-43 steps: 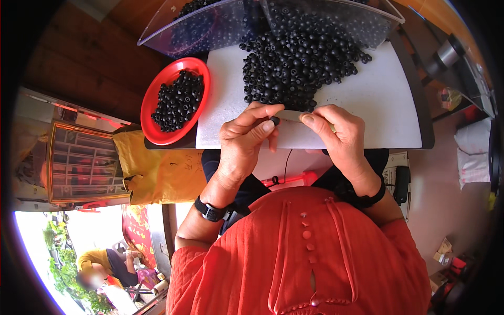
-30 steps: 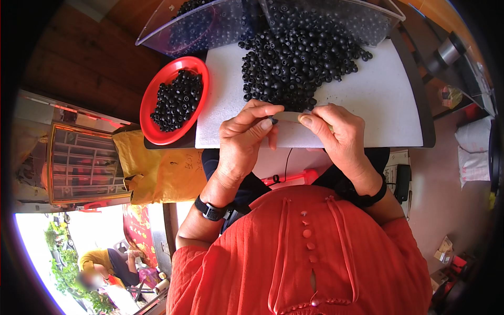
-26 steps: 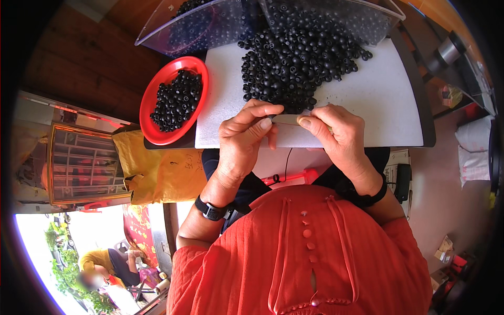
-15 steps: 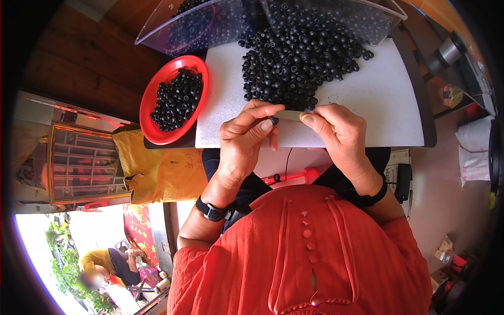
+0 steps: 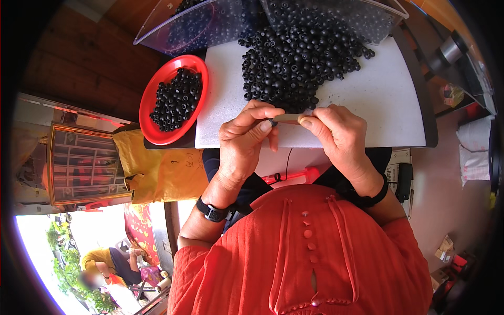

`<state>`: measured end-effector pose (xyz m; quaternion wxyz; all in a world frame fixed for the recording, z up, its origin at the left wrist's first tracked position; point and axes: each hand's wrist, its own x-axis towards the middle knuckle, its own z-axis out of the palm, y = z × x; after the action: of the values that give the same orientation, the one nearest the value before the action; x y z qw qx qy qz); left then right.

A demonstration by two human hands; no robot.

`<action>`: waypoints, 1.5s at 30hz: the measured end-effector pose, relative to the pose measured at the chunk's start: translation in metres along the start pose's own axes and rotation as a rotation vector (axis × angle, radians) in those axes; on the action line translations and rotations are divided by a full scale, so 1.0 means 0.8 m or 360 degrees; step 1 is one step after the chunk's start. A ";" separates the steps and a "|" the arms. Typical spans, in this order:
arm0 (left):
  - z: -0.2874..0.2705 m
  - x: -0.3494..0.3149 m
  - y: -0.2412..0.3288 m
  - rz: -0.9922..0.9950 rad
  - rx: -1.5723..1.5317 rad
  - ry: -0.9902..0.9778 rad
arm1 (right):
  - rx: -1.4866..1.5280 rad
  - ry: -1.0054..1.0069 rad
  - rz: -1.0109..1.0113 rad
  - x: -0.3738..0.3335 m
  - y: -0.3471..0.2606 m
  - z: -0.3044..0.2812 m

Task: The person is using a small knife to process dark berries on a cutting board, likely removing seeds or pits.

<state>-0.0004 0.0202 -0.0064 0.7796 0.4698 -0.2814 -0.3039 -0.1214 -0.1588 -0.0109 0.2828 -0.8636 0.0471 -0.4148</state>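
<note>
Between the two hands, just past the left thumb, I make out a small black bead (image 5: 273,123), mostly hidden, pinched in the thumb and forefinger of the left hand (image 5: 241,134). From my remote seat I see the right hand (image 5: 344,128) pinching a thin pale strip (image 5: 290,118) whose far end meets or nearly meets that bead; whether it is sharp I cannot tell. My worry is a slip: pushed too hard, the strip could skid off the rounded bead into the left thumb, or a loose pinch could let the bead fly. Directly beyond the fingertips lies a heap of black beads (image 5: 294,65), so reaching forward could scatter some. Rightward of the right hand I have bare white board (image 5: 386,105), bounded by a dark rim (image 5: 421,97); leftward of the left hand, a red plate (image 5: 163,136) limits sideways travel.
</note>
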 end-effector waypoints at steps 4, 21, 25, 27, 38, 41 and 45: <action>0.001 -0.002 0.001 -0.0027 -0.0010 0.0038 | -0.0068 0.0010 -0.0068 -0.001 0.002 0.002; 0.001 0.000 -0.001 -0.0027 0.0007 0.0027 | 0.0113 0.0130 0.0027 -0.003 0.004 0.007; -0.002 -0.001 0.000 -0.0003 -0.0019 0.0031 | 0.0069 0.0088 -0.0013 0.000 -0.001 0.006; 0.000 -0.002 0.001 0.0000 -0.0008 0.0027 | 0.0093 0.0075 -0.0047 -0.001 -0.004 0.003; -0.026 0.010 0.076 0.0306 0.0801 0.0468 | 0.0301 0.0052 -0.0033 -0.006 0.002 -0.008; -0.085 0.034 0.121 0.0392 0.1333 0.0691 | 0.0250 0.0091 -0.0115 -0.004 0.002 -0.007; -0.146 0.040 0.137 0.0974 0.2513 0.0477 | 0.0327 0.0120 -0.0132 -0.002 0.003 0.002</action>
<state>0.1277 0.1030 0.0505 0.3010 0.8132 -0.4188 0.2699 -0.1208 -0.1597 -0.0142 0.3504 -0.8150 -0.0206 -0.4610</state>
